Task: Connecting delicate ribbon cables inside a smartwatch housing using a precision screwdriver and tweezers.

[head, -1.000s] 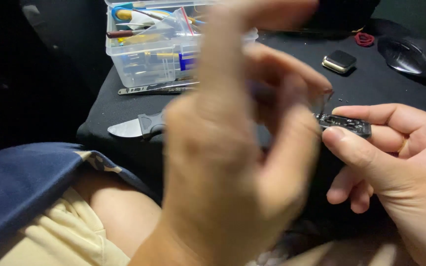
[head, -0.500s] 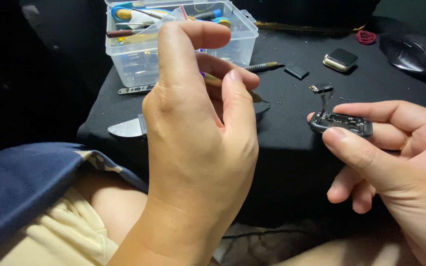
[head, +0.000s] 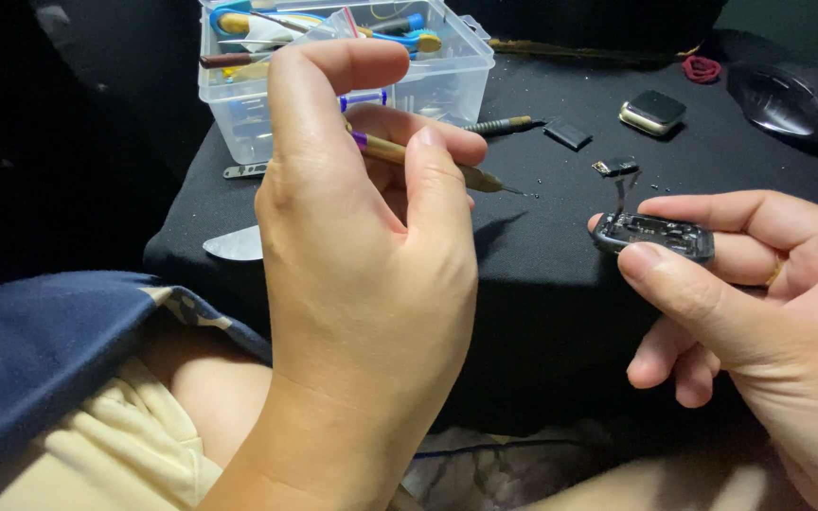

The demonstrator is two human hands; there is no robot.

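Over the black cloth-covered bench point(head: 560, 312), left hand point(head: 362, 255) pinches a slim brass-coloured precision screwdriver point(head: 433, 163), tip aimed at the small dark opened watch case point(head: 655, 235) gripped by right hand point(head: 759, 303); screw work in hand, probably requiring fine tip alignment.

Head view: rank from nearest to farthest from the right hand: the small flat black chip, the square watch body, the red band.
From the right hand, which grips the opened watch case:
1. Small flat black chip, just beyond the case.
2. Square watch body, farther back.
3. Red band, at the table's far edge.
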